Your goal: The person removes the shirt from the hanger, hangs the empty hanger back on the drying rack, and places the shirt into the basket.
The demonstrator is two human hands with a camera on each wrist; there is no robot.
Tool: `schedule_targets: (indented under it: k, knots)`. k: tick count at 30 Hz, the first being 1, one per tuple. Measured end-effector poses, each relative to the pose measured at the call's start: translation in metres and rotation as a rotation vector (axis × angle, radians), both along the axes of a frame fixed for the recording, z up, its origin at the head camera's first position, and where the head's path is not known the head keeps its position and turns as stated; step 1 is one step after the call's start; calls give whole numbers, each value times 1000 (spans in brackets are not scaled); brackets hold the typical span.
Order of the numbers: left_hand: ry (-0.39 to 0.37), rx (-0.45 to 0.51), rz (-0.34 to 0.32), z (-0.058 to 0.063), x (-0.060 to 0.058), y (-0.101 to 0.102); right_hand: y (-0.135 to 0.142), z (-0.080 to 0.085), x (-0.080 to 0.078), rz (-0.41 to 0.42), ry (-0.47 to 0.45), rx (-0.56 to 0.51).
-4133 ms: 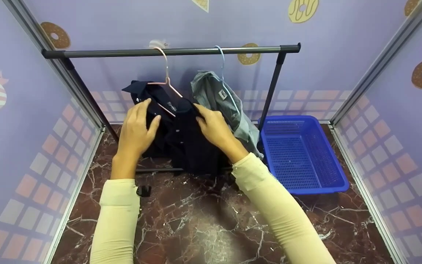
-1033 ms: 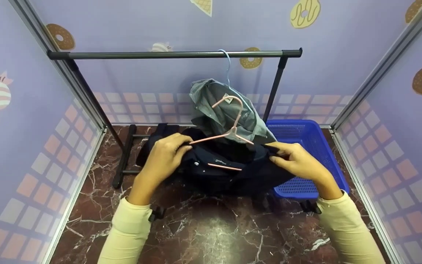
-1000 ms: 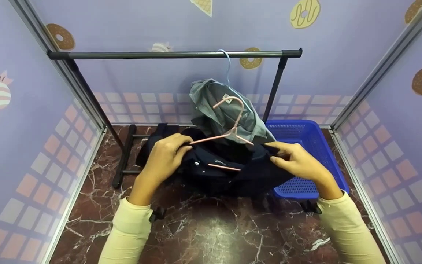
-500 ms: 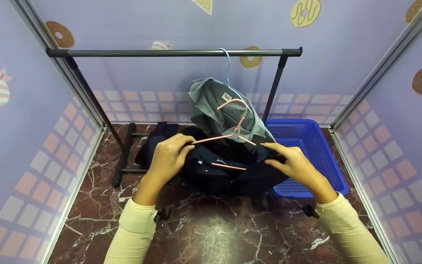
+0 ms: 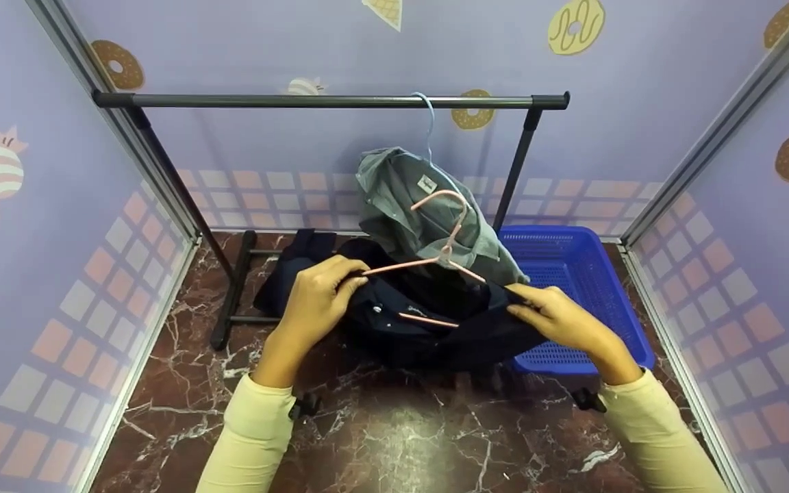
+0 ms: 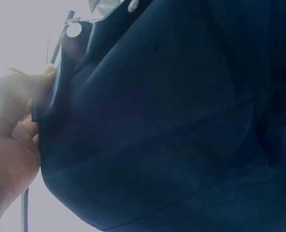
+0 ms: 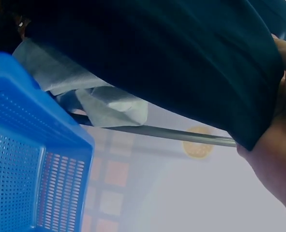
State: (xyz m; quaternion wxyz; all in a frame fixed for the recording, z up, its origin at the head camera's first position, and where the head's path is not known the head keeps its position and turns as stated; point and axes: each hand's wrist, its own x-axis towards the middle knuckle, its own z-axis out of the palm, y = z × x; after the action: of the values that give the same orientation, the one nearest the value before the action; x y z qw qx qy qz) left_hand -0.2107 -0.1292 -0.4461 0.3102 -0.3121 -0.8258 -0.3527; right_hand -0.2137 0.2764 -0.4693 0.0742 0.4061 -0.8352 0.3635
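Note:
A dark navy shirt [image 5: 429,346] with pale buttons is stretched between my two hands, in front of the rack. Inside its collar sits a pink hanger [image 5: 405,266], its hook free of the rail and its lower bar showing in the neck opening. My left hand [image 5: 319,294] pinches the collar side of the shirt near the hanger's left arm. On the other side my right hand [image 5: 559,316] pinches the cloth beyond the hanger's right arm. In the left wrist view, the navy cloth [image 6: 157,116] fills most of the picture, with a button beside the thumb.
A black clothes rack [image 5: 264,101] stands at the back. From its rail a grey-green shirt [image 5: 394,185] hangs on a light blue hanger [image 5: 430,127], just behind the pink hook. At the right on the marbled floor [image 5: 394,438] stands a blue plastic basket [image 5: 624,308].
The pink hanger and navy shirt came off the rail and moved nearer and to the right. In the last second both hands shifted slightly right, and the right fingers changed their grip on the cloth.

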Motion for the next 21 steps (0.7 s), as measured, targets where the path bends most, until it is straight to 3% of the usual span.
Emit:
schedule_targets:
  k: [6,16,21]
  knots:
    - [-44,-15,-44,-1,0,-2,4,2,2,-4,22,-40]
    - [-70,-126,-3,-1,6,-14,4,6,2,-47,2,-77]
    - [-33,-115,22,-4,7,-12,4,5,3,-24,-22,-70]
